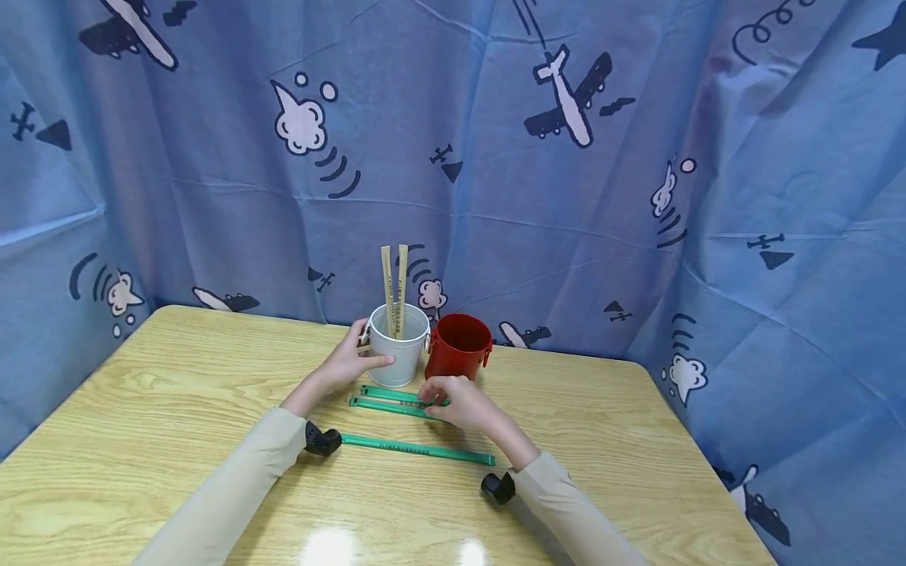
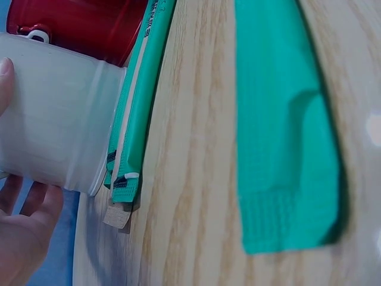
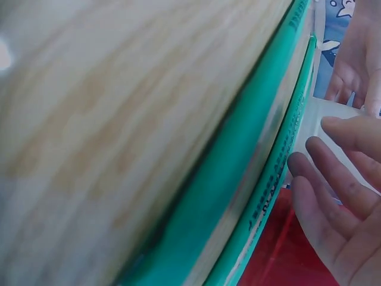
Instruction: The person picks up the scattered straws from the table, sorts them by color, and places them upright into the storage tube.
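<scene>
My left hand [image 1: 347,362] grips the side of a small white bucket [image 1: 402,362], thumb on the near side and fingers behind. Two long tan packets [image 1: 401,291], like wrapped chopsticks, stand in it. Two similar green packets [image 1: 382,406] lie side by side in front of the buckets; a tan end [image 2: 117,215] pokes out beneath them in the left wrist view. Just over their right part is my right hand [image 1: 462,402]. Its fingers [image 3: 333,185] are loosely bent, with nothing visible between them in the right wrist view. Another green packet [image 1: 418,449] lies nearer me.
A red bucket [image 1: 451,362] with side handles stands directly right of the white one. The light wooden table [image 1: 602,440] reaches back to a blue printed curtain [image 1: 396,173]. Black wrist mounts [image 1: 499,488] sit low over the tabletop near the front packet.
</scene>
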Demonstrator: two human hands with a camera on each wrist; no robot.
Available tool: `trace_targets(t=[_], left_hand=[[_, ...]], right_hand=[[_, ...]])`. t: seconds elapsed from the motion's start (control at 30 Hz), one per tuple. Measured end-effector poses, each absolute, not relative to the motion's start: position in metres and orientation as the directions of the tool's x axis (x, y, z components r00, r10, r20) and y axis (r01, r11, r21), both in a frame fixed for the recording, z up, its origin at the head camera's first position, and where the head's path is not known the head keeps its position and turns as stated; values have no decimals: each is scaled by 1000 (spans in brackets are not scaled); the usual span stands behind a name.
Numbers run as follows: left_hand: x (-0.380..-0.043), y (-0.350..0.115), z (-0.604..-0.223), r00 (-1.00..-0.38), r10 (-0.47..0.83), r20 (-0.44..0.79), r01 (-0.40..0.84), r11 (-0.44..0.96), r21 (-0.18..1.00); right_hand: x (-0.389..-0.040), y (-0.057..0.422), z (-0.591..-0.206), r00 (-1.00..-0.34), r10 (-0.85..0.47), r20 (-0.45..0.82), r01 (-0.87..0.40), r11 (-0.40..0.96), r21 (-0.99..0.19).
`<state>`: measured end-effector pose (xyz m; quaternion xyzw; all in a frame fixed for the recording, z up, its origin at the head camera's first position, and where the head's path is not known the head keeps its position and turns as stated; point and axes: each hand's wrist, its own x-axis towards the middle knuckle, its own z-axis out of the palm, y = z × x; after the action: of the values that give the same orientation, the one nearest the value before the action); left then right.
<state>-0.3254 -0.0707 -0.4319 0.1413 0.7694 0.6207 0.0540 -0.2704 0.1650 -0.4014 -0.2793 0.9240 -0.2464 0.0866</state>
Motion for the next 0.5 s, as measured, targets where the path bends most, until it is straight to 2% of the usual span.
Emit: trace_targets(t=[0.27, 0.5], left_hand=[[-324, -70, -429, -956, 282, 85, 143, 192, 971], [-325, -71, -431, -957, 280, 80, 141, 204, 969]], right_hand=[[-268, 164, -402, -817, -572, -74, -466, 730, -501], [-271, 164, -404, -826, -563, -18, -493, 738, -460]])
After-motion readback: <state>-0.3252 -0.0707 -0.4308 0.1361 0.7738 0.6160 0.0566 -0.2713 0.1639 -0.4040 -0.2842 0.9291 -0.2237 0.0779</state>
